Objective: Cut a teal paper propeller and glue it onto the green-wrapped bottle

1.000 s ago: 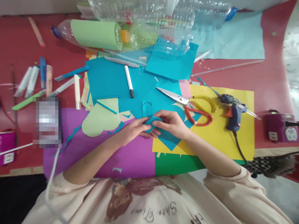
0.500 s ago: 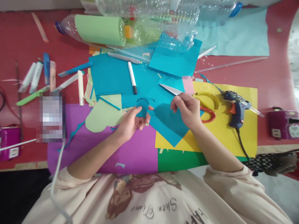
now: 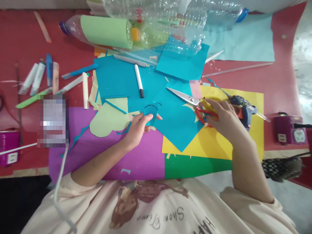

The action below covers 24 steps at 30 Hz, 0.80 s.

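My left hand (image 3: 137,130) pinches a small blue paper piece (image 3: 150,114) between thumb and fingers. Curved black lines are drawn at the top of that piece. Over on the right, my right hand (image 3: 224,118) has its fingers curled around the handles of a pair of scissors (image 3: 188,98), partly covering them. One handle is yellow and the other red. The scissor blades look closed and point left across a blue paper sheet (image 3: 180,130). A white marker with a black cap (image 3: 138,81) lies above my left hand.
Clear plastic bottles (image 3: 156,9) and a green-wrapped bottle (image 3: 106,32) lie at the back. A glue gun (image 3: 246,117) rests on yellow paper (image 3: 255,139), just beyond my right hand. Several markers (image 3: 37,79) and a blurred phone-like object (image 3: 53,122) are at left, near a pale green cutout (image 3: 107,122).
My right hand has moved right, from beside the scissor blades onto their handles, and the scissors have shifted slightly. My left hand still holds the blue piece in nearly the same place.
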Motion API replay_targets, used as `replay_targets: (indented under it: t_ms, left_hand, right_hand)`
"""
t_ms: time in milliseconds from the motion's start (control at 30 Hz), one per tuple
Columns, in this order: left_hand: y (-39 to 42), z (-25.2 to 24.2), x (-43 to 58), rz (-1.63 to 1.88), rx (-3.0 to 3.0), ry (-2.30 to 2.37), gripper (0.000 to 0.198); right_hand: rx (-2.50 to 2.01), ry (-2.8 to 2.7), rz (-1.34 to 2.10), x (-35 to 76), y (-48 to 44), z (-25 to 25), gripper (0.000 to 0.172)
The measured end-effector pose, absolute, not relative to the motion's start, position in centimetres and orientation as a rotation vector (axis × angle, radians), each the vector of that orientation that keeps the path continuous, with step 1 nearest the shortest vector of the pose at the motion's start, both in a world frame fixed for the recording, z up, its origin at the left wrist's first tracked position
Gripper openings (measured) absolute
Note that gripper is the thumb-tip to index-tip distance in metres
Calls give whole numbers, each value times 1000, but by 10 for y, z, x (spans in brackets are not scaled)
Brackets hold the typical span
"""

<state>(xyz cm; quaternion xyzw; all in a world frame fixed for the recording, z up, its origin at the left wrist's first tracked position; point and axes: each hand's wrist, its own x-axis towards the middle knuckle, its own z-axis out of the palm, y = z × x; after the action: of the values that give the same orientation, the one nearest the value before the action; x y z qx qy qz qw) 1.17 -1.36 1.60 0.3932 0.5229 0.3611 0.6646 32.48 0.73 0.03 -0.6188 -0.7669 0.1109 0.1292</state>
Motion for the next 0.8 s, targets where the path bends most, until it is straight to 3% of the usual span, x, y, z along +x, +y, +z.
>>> replay_targets:
  t_ms: [233,533,600,700,800]
  left_hand:
    - [-13,14,12,816,832,1194,26]
    - [-14,19,14,808,854,1121,27]
    - [-14,20,14,782,850,1124,28]
    - [-14,20,15,755,842,1111,30]
    - [-14,18,15,742,839,1090,33]
  right_hand:
    - [-1937,-2326,622,316,41,13,56]
    - [-2012,-1902,536,296,26,31,36]
    - [-1896,-1638,817,295,10,39,35]
    - [-1588,-1271,1522,290,-24,48,40]
    - [-1291,-1044,1887,278,-58,44,30]
